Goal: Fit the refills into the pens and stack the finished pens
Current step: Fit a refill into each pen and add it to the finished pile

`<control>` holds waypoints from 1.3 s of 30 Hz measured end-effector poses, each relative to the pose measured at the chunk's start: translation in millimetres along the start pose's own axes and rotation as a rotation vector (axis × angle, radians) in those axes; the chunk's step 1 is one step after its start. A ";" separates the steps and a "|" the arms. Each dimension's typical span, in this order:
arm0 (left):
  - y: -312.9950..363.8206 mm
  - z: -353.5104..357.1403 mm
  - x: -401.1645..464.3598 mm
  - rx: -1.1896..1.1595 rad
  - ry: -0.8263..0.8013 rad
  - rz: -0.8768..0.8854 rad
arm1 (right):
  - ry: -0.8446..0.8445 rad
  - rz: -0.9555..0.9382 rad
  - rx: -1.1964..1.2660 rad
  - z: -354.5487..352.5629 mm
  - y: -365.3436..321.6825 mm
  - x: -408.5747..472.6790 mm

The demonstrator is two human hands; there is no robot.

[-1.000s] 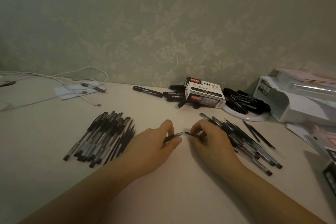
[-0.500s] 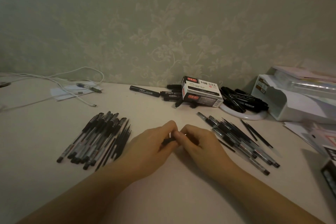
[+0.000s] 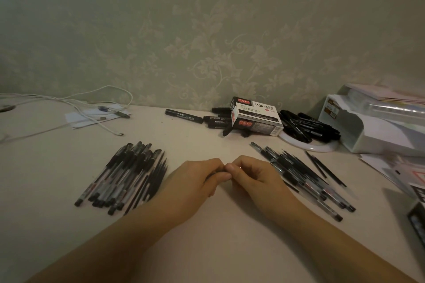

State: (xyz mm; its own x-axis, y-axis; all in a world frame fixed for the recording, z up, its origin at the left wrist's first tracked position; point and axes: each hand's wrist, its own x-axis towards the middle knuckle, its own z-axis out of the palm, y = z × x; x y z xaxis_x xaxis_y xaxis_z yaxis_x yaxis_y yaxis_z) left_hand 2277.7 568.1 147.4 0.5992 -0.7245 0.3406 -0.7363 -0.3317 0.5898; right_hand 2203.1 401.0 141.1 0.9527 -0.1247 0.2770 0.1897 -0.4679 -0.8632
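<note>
- Two bare forearms reach in from the lower edge and meet at the middle of the pale worktop (image 3: pixel 207 248), hands knuckle to knuckle, backs turned up toward the camera.
- The left hand (image 3: pixel 197 181) has its fingers curled inward, the grip closed on a dark pen (image 3: pixel 210 176) of which only a short sliver shows beneath the fingertips (the rest is hidden in the fist).
- The right hand (image 3: pixel 255 176) mirrors it, fingers bent and thumb pressed against the left hand's fingertips; its grip pinches at the same pen's end, though the exact part it holds cannot be made out.
- Both wrists sit low, close to the worktop; whether they touch it cannot be told.
- Left of the hands lies a tidy pile of pens (image 3: pixel 124 177), laid side by side and slanting away from the person.
- Right of the hands a looser heap of pens (image 3: pixel 299 172) fans out, with thin dark refills (image 3: pixel 322 167) at its far edge.
- Against the patterned wall stands a marker box (image 3: pixel 256 117), with black markers (image 3: pixel 184 115) beside it and more on a white plate (image 3: pixel 305 146).
- A white tray (image 3: pixel 372 128) sits at far right, and a white cable (image 3: pixel 69 104) loops over papers at far left.
</note>
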 end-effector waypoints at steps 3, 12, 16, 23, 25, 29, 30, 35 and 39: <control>-1.1 3.1 -0.1 0.016 0.003 -0.036 | 0.002 0.010 -0.015 0.0 0.5 0.5; 2.8 1.5 -0.5 0.073 0.069 0.022 | 0.017 0.012 0.055 -2.3 7.2 3.2; 4.1 -0.9 -1.1 0.066 0.048 -0.021 | 0.035 0.006 0.101 -2.4 4.8 2.6; 6.5 0.7 -1.4 0.105 0.023 -0.018 | 0.022 0.008 0.188 -2.9 0.3 1.3; 5.4 0.6 -1.2 0.102 0.024 0.001 | 0.010 0.006 0.204 -3.1 -1.0 0.9; 2.6 0.3 -2.2 0.084 0.044 0.012 | 0.007 -0.014 0.229 -3.8 -0.9 1.3; 1.9 0.2 -2.1 0.084 0.057 0.012 | 0.008 -0.016 0.232 -4.0 -0.4 1.5; 1.9 -0.2 -0.2 0.077 0.052 -0.009 | 0.024 -0.011 0.249 -4.4 -0.1 2.0; 2.7 0.3 -1.2 0.104 0.033 -0.030 | 0.034 0.000 0.214 -4.8 0.2 1.8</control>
State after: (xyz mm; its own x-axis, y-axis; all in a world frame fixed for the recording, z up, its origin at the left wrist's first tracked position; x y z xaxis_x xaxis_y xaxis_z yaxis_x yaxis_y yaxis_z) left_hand 2275.0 567.9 148.4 0.6303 -0.6934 0.3493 -0.7456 -0.4151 0.5213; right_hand 2203.8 396.5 143.4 0.9449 -0.1561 0.2877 0.2390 -0.2715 -0.9323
